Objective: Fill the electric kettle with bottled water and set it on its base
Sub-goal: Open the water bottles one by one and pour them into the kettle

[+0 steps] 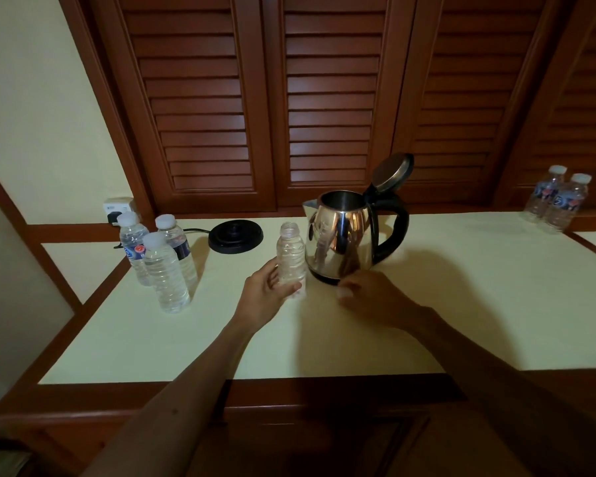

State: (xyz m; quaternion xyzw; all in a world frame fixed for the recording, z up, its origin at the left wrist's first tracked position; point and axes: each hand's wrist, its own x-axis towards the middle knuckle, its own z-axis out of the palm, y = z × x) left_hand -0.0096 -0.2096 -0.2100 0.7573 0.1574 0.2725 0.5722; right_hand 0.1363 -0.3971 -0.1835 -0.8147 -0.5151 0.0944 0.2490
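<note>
My left hand [267,292] wraps the uncapped bottle [291,261] upright just left of the open-lidded kettle [344,235]; my right hand [369,294] seems to pinch its cap. The bottle looks empty, so I'd fetch a capped bottle [166,273].

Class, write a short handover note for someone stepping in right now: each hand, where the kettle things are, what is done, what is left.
Left hand grips the uncapped bottle, upright on the counter.
Right hand hovers near the kettle; whether it holds the cap is unclear.
Kettle has its lid open and stands off its base, which lies to its left.
Left: fill if needed, close lid, seat kettle on base.
</note>
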